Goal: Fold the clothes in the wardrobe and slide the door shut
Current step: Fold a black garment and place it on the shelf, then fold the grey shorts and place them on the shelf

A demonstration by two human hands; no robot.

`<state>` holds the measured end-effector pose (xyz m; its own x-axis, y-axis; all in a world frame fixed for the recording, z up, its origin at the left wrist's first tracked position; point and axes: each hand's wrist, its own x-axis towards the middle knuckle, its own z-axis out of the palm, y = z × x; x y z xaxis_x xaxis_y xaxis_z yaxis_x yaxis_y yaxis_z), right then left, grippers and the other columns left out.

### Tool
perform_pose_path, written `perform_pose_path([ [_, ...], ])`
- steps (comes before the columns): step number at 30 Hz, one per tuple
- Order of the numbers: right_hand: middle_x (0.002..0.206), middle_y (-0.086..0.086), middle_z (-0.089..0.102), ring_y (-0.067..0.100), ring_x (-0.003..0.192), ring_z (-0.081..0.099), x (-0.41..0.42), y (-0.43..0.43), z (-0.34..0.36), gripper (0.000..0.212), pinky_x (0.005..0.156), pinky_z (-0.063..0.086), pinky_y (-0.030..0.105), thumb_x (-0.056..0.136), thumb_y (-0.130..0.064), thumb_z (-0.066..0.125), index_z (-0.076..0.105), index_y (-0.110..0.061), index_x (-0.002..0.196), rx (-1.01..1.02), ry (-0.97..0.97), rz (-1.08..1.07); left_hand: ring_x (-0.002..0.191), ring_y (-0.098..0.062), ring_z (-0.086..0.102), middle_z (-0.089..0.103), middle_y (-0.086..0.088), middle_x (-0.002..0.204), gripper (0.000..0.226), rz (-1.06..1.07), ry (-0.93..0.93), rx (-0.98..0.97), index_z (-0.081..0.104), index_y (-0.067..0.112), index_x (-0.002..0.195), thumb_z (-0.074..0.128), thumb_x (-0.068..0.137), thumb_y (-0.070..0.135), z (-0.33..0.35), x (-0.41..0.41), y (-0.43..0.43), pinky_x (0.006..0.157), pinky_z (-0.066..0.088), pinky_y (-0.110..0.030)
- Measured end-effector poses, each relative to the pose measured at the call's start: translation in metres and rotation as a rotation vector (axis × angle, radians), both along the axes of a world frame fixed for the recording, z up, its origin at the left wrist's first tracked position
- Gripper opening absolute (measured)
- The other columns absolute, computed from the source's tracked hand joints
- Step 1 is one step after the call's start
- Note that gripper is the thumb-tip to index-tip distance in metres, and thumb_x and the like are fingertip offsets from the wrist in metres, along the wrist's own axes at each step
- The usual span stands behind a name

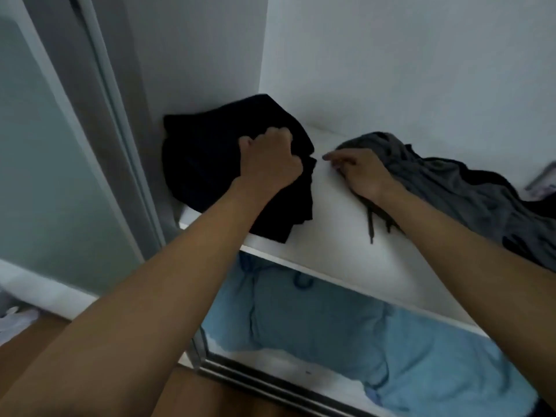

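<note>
Forearms are reaching up from the lower edge of the frame to the white shelf. Both garments are looking soft, light and limp, likely to be sagging and sliding when lifted, so taking hold at hems or corners is seeming wisest. At centre-left, the left hand is clenching tight round a bunch of the black garment. Right of centre, the right hand is lying with nearly straight fingers on the edge of the crumpled grey garment; whether it is pinching cannot be told.
</note>
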<state>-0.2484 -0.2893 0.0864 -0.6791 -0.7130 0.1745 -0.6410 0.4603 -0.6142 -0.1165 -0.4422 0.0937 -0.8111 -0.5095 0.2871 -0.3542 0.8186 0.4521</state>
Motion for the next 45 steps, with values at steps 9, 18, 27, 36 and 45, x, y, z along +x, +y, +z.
perform_pose_path([
  [9,0.121,0.014,0.069,0.027,0.115,0.063,-0.035,0.21,0.001,0.026,0.1,0.044,0.025,0.095,0.001,0.056,0.07,-0.002,0.117,0.009,0.034,-0.569,0.082,-0.02,0.062,0.067,-0.004,0.088,0.019,-0.433,-0.048,0.377,0.065,0.013,0.085,0.05,0.094,0.021,0.008,-0.047,0.107,0.077,0.05,-0.033],
  [18,0.138,0.006,0.059,0.029,0.129,0.053,-0.071,0.272,-0.009,0.067,0.107,0.044,0.042,0.081,-0.049,0.074,0.055,-0.017,0.138,0.173,0.095,-0.468,0.074,-0.02,0.065,0.073,-0.005,0.09,0.02,-0.303,-0.297,0.569,0.067,0.008,0.099,0.051,0.099,0.019,-0.004,-0.107,0.165,0.063,0.051,-0.029],
  [27,0.135,0.006,0.056,0.033,0.127,0.047,-0.108,0.249,-0.039,0.04,0.107,0.026,0.062,0.097,-0.05,0.05,0.065,-0.02,0.117,0.228,0.306,-0.484,0.077,-0.016,0.069,0.072,-0.004,0.089,0.034,-0.129,-0.329,0.838,0.065,0.01,0.092,0.063,0.095,0.043,-0.019,-0.136,0.203,0.054,0.056,-0.021],
  [36,0.056,-0.013,0.045,-0.001,0.052,0.039,-0.053,0.245,0.008,0.039,0.054,0.034,0.016,0.098,-0.022,0.059,0.047,-0.022,0.061,-0.535,-0.012,-0.136,0.101,-0.04,0.072,0.07,-0.022,0.12,0.105,-0.223,-0.292,1.469,0.055,0.009,0.134,0.065,0.062,0.084,0.005,-0.134,0.22,0.075,0.061,-0.043],
  [45,0.098,0.005,0.074,0.024,0.097,0.068,0.021,0.292,-0.024,0.028,0.089,0.05,0.038,0.098,-0.035,0.061,0.073,-0.011,0.091,-0.47,-0.646,-0.125,0.104,-0.038,0.067,0.068,-0.023,0.114,0.031,-0.195,0.201,1.188,0.061,0.0,0.122,0.057,0.091,-0.001,0.031,-0.097,0.255,0.087,0.059,-0.045],
])
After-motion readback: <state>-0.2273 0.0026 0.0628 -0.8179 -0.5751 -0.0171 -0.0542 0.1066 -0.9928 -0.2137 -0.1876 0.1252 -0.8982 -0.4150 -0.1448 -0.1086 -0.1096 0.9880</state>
